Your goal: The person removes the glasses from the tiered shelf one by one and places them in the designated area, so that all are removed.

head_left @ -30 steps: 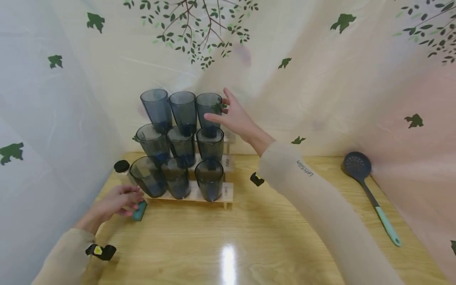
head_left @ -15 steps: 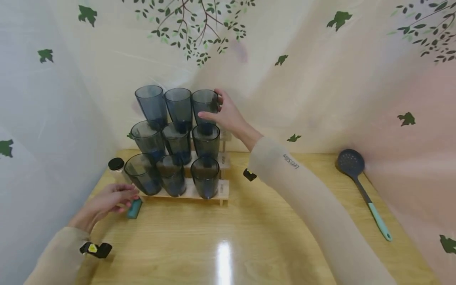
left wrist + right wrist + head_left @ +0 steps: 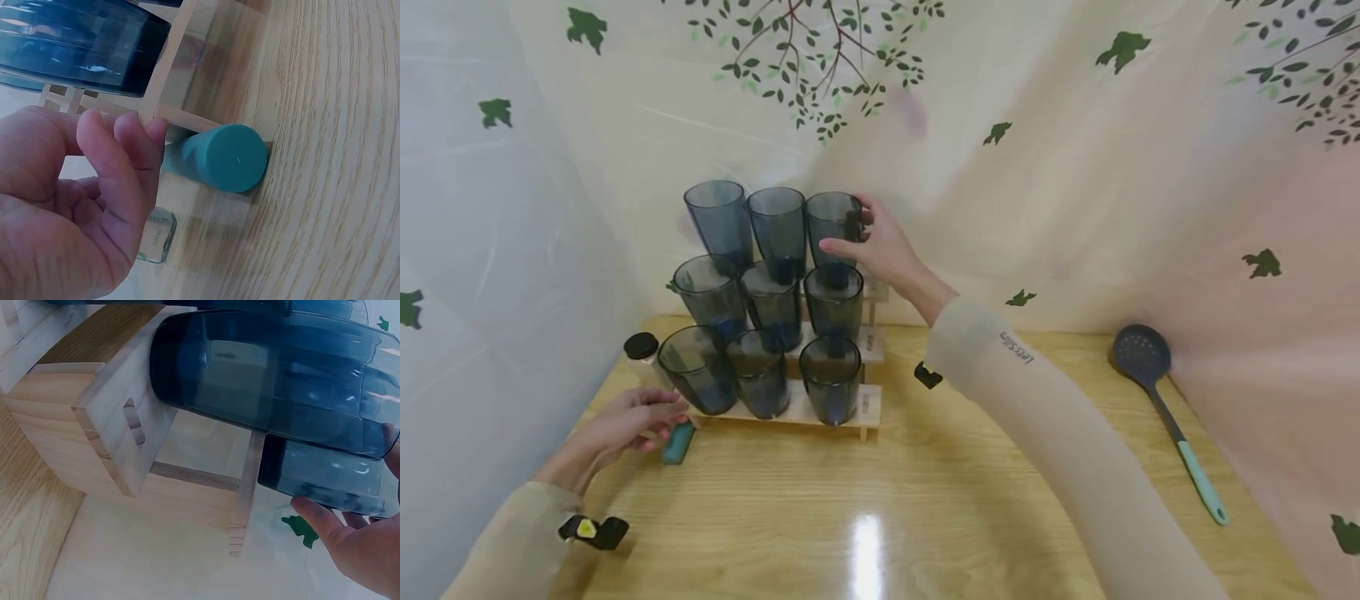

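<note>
Right hand: right hand (image 3: 880, 246) is raised to the top step of the wooden rack (image 3: 857, 406); thumb and fingers are curled around the top right cup (image 3: 832, 227), which they grip near the rim.
Top right cup: dark blue, see-through, standing upright on the highest step, at the right end of its row, just beside the next cup. In the right wrist view, fingertips (image 3: 312, 512) touch its wall near the rim.
Left hand: left hand (image 3: 625, 421) is low at the left front corner of the rack, fingers loosely curled, holding nothing. In the left wrist view, fingertips (image 3: 140, 134) are just beside the teal cylinder (image 3: 228, 157); I cannot tell if they touch it.
Teal cylinder: lying on its side on the table (image 3: 925, 500), against the front left foot of the rack.
Rack: three steps, three cups on each step, nine cups together.
Small jar: small jar (image 3: 642, 354) with black lid, standing left of the rack, behind the left hand.
Slotted spoon: slotted spoon (image 3: 1165, 412), dark head and teal handle, lying on the table at the far right, well apart from both hands.
</note>
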